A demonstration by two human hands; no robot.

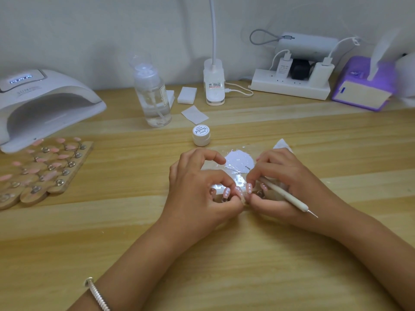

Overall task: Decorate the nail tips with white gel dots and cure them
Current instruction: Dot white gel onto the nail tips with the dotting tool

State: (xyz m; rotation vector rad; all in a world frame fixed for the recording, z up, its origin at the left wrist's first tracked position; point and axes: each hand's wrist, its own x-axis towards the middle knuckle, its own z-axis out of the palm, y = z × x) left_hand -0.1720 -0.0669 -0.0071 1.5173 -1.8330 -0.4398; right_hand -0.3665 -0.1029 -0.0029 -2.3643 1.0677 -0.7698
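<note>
Beaded bracelet (97, 294) is circling the left wrist at seven o'clock of the frame. Both forearms are reaching toward the middle of the wooden table (292, 254), where the hands are meeting. Left hand (197, 196) is curling its fingers, thumb and forefinger pinching the row of pink nail tips (226, 193) sitting between the two hands, the tips carrying white dots. Right hand (285, 187) is gripping a dotting tool (285, 195), its metal point sticking out toward four o'clock. At twelve o'clock of the hands a clear sheet (239, 161) is holding a white smear, and the white gel jar (201, 135) is standing beyond it. At ten o'clock a curing lamp (45, 104) is showing a lit display, with a wooden board (42, 169) of plain pink tips lying just before it
</note>
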